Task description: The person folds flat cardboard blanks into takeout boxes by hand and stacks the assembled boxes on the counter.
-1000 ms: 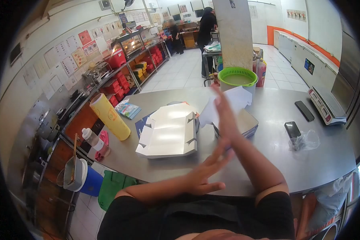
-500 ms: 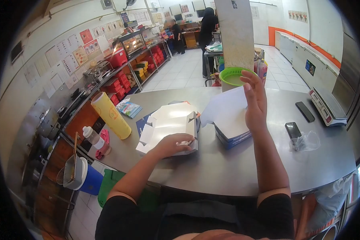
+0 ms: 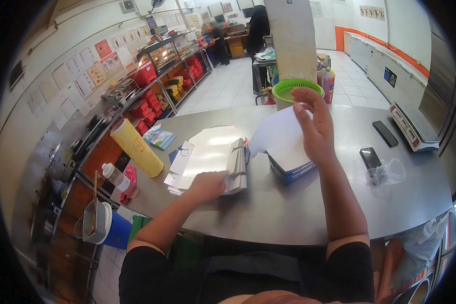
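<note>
A pile of white-faced cardboard box blanks (image 3: 210, 154) lies on the steel table, with side flaps folded up along its right side. My left hand (image 3: 209, 186) is closed at the near edge of the top blank, its fingertips partly hidden. Right of the pile stands a part-folded cardboard box (image 3: 286, 144), white inside with dark blue outer walls, its white lid panel raised. My right hand (image 3: 316, 126) is held up over this box's right side, palm turned left, fingers slightly bent and apart, holding nothing.
A yellow film roll (image 3: 137, 147), a squeeze bottle (image 3: 119, 180) and a blue packet (image 3: 158, 137) are on the left. Behind the box is a green basket (image 3: 298, 86). Phones (image 3: 371, 158), a plastic bag (image 3: 390, 172) and a scale (image 3: 414, 126) lie right. Two people stand far back.
My left hand has moved left and closed at the pile's near edge. The right-side flaps now stand up more. My right hand stays raised, its fingers a little more bent.
</note>
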A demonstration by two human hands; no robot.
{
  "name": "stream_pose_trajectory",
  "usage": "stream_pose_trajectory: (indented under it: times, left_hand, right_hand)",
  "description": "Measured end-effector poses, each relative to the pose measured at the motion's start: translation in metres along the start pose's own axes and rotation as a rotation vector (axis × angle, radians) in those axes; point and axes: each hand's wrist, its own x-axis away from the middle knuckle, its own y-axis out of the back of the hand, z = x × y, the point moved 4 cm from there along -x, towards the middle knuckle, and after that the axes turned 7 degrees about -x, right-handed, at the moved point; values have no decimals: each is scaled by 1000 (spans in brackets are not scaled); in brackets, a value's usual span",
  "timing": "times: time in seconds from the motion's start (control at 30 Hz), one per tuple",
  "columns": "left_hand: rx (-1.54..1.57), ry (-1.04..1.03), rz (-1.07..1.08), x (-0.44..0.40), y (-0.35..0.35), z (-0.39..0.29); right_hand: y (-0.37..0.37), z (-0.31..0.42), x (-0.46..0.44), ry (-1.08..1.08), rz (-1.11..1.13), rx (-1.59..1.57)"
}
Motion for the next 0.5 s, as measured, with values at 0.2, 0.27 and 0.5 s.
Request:
stream_pose_trajectory:
  times: [0.2, 0.27, 0.5]
  left_hand:
    - [33, 252, -467, -6, 104, 37]
    - [75, 283, -807, 1, 148, 45]
    - [1001, -369, -626, 14, 149, -80]
  right_hand:
    - [-8, 0, 3, -44, 97, 2]
    - [-17, -5, 8, -115, 212, 1]
    - [-74, 29, 41, 98, 532, 95]
